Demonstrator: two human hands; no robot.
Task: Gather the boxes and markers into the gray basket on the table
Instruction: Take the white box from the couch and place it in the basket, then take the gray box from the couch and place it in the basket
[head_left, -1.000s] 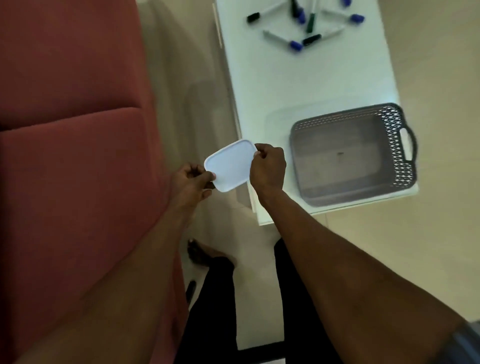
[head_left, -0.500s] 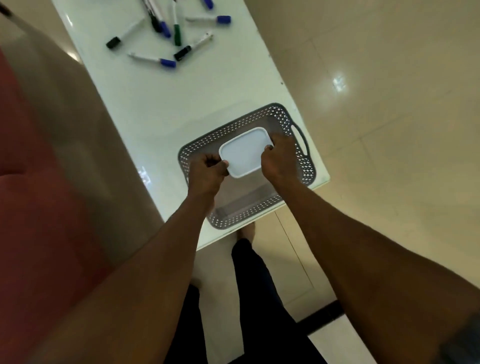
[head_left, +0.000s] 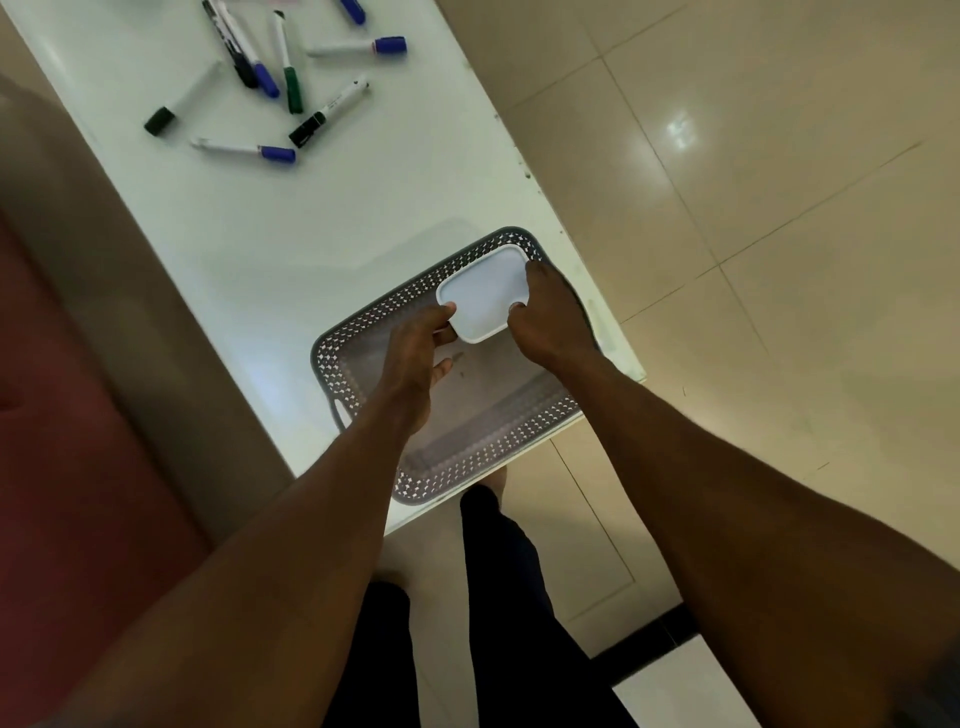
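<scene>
A white rounded box (head_left: 483, 293) sits in the far corner of the gray perforated basket (head_left: 363, 332), which stands at the near end of the white table (head_left: 311, 223). My left hand (head_left: 415, 348) pinches the box's near left corner with thumb and fingers. My right hand (head_left: 550, 317) grips its right edge. Whether the box rests on the basket floor or is held just above it, I cannot tell. Several markers (head_left: 275, 83) with blue, black and green caps lie scattered at the far end of the table.
A red sofa (head_left: 67, 467) runs along the left. Beige tiled floor (head_left: 753, 208) lies to the right of the table. My legs in dark trousers (head_left: 509, 597) stand at the table's near end.
Both hands carried the white box from beside the sofa over the table and lowered it into the far corner of the basket. The view swung right.
</scene>
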